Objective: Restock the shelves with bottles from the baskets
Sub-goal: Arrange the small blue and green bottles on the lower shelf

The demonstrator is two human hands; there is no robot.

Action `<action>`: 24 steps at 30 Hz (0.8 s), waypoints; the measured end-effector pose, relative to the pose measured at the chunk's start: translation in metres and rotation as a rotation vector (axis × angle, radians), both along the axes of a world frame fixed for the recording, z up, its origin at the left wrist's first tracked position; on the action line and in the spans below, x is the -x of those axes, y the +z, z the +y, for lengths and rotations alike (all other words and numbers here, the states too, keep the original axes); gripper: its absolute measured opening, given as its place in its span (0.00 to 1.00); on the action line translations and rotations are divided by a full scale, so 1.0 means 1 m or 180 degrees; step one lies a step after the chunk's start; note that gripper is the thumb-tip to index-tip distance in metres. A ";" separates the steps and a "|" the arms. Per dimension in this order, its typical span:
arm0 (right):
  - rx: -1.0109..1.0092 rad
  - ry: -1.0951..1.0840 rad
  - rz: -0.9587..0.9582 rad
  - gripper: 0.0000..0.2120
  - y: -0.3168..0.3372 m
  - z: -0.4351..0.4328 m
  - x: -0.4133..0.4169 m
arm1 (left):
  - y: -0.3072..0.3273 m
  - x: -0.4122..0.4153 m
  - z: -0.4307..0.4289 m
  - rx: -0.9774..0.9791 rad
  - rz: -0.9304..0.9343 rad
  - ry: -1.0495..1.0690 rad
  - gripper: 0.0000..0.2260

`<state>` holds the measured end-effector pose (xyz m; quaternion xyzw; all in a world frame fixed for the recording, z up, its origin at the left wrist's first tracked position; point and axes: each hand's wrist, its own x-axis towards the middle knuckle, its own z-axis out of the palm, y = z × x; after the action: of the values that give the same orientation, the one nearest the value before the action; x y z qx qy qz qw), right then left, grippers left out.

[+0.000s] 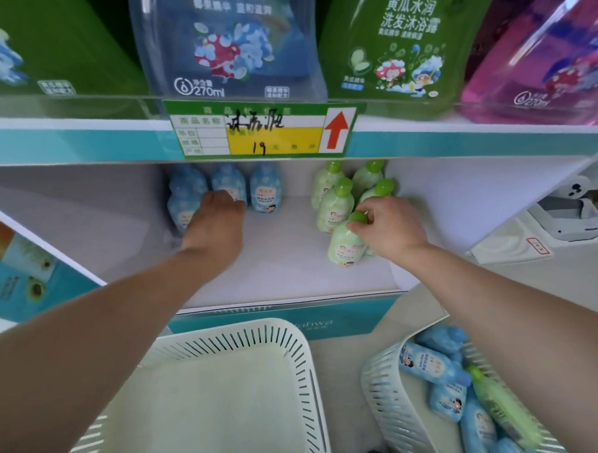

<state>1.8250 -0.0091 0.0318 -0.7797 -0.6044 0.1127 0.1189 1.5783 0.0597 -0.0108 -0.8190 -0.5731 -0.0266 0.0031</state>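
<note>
The left hand (219, 211) is reaching into the lower shelf (282, 260) toward 11 o'clock, its back covering part of the row of blue bottles (265, 190) standing upright at the rear; its fingers are bending down out of sight, so whether they are clamping a bottle cannot be told. The right hand (390, 227) is reaching toward 1 o'clock; thumb and fingertips are pinching the green cap of the front green bottle (344, 245), which is standing upright on the shelf just in front of the other green bottles (336, 207). The left basket (285, 345) is sitting at 6 o'clock below the shelf; the right basket (386, 401) is sitting at 4 o'clock, holding loose blue bottles (432, 369) and one green bottle (502, 403) lying on its side. A price label (257, 130) is hanging at 12 o'clock on the edge of the shelf above.
</note>
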 end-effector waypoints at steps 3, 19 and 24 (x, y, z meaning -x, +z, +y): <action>-0.0044 -0.0014 -0.0012 0.09 -0.002 0.008 -0.002 | -0.006 -0.011 -0.012 0.0288 0.0017 -0.0032 0.19; 0.0104 0.0135 -0.0347 0.15 -0.001 0.021 0.002 | -0.009 -0.030 -0.048 0.0807 -0.0029 -0.0239 0.18; -0.0159 0.0098 -0.0141 0.17 0.003 0.001 0.004 | 0.000 -0.038 -0.058 0.0854 -0.0024 -0.0289 0.18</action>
<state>1.8214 -0.0084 0.0345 -0.7693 -0.6215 0.0821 0.1231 1.6160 0.0019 -0.0111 -0.8371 -0.5339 0.0471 -0.1098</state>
